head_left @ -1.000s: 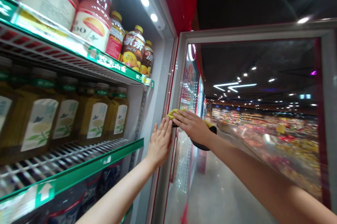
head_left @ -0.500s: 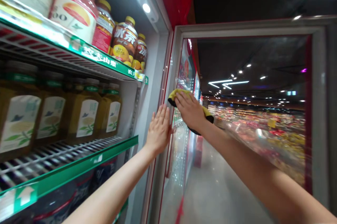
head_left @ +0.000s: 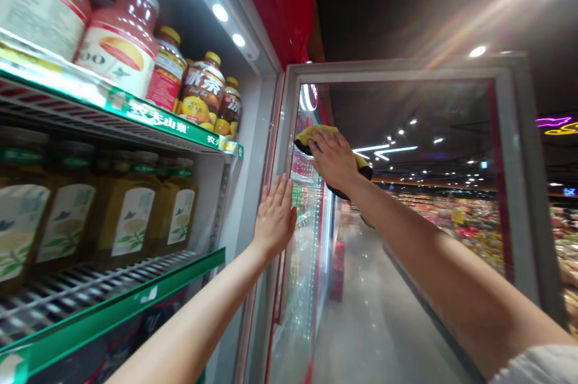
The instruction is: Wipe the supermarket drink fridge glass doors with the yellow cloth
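One left hand [head_left: 274, 216], one right hand [head_left: 334, 161], one yellow cloth [head_left: 316, 133].

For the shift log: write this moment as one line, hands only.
left hand: flat on glass cooler door | right hand: pressing yellow cloth on door

bright white led spots [head_left: 220, 12] sit above and left of the left hand [head_left: 274, 218], lighting the drink bottles [head_left: 201, 90] with little shadow. a rainbow flare streaks the dark ceiling [head_left: 490, 14] up right of the right hand [head_left: 335, 161]. the wide lens bends the edges, and the store shelves [head_left: 447, 221] beyond the hands blur.
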A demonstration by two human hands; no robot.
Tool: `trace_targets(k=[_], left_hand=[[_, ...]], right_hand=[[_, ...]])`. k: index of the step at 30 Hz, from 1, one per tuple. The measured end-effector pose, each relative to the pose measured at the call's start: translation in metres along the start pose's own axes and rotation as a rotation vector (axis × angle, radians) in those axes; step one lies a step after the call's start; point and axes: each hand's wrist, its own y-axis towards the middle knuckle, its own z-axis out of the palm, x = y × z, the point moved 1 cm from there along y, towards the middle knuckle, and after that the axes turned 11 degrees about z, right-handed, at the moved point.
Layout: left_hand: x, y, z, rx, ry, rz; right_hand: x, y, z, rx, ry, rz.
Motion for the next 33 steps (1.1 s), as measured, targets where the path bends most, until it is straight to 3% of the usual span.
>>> trace_targets(k=[5, 7, 10, 14, 17, 20, 22, 24, 27, 29, 33], left_hand=[[-0.005, -0.013, 0.000, -0.065, -0.036, -0.050], [-0.007, -0.013, 0.001, -0.070, -0.052, -0.012], [-0.011, -0.003, 0.004, -0.058, -0.077, 0.062], [-0.019, 0.012, 0.009, -0.036, -0.083, 0.099], [-0.024, 0.009, 0.011, -0.040, -0.087, 0.080], [-0.025, 0.004, 0.013, -0.051, -0.092, 0.054], [-0.026, 0.006, 0.015, -0.050, -0.097, 0.062], [-0.028, 0.014, 0.017, -0.048, -0.110, 0.081], [-0.031, 0.028, 0.018, -0.057, -0.134, 0.078], [-0.031, 0.032, 0.015, -0.068, -0.146, 0.052], [-0.026, 0.025, 0.008, -0.073, -0.120, 0.031]], right_hand=[[0.029, -0.108, 0.019, 0.026, 0.012, -0.213], [0.028, -0.133, 0.022, 0.044, 0.041, -0.355], [0.004, -0.113, 0.013, 0.063, 0.038, -0.383], [-0.031, -0.064, -0.005, 0.002, -0.034, -0.032], [-0.023, -0.086, -0.004, -0.029, -0.061, 0.067], [-0.003, -0.136, 0.003, 0.010, -0.033, -0.091], [0.000, -0.150, 0.005, 0.072, 0.013, -0.236], [-0.008, -0.138, 0.002, 0.105, 0.033, -0.248], [-0.024, -0.102, -0.004, 0.067, 0.005, -0.036], [-0.025, -0.093, -0.005, 0.043, -0.008, 0.060], [-0.006, -0.107, 0.000, 0.086, 0.015, -0.054]])
